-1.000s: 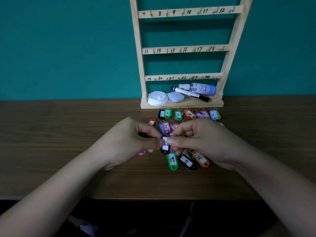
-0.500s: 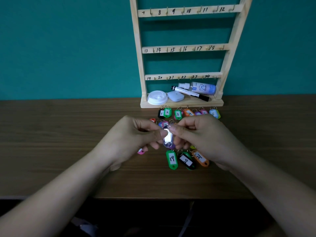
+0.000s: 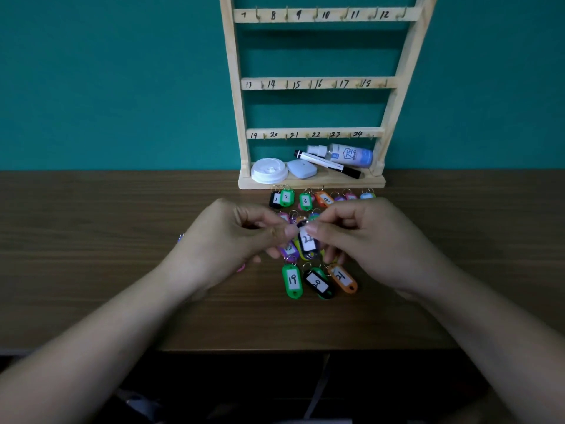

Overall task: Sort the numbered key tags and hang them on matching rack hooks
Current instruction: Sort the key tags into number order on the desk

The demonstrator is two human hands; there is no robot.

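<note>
Teal wall [image 3: 122,87] behind, dark wood table [image 3: 91,240] in front. Wooden rack [image 3: 234,102] stands at the table's far edge against the wall; its rails are numbered 7-12, 13-18 and 19-24, each with small hooks. The rack's base shelf holds a white lid [image 3: 269,170], a pale rounded case [image 3: 301,169], a marker [image 3: 327,164] and a spray bottle [image 3: 351,155] lying on its side.

Left hand [image 3: 232,240] and right hand [image 3: 373,240] meet mid-table. Both pinch tag 22 [image 3: 307,240] at its upper ring end with thumb and forefinger tips, other fingers curled under. The tag is dark-rimmed with a white label and hangs label-up between the hands, above the loose tags and well short of the rack.

Nearer the person, on the table: green tag 19 [image 3: 292,280], black tag 20 [image 3: 318,283], orange tag 21 [image 3: 342,276], side by side. Just in front of the rack base lies a row: black tag 1 [image 3: 276,199], green tag 2 [image 3: 286,198], green tag 3 [image 3: 305,201], orange tag 4 [image 3: 325,199]. More tags lie partly hidden behind the hands, numbers unreadable.
</note>
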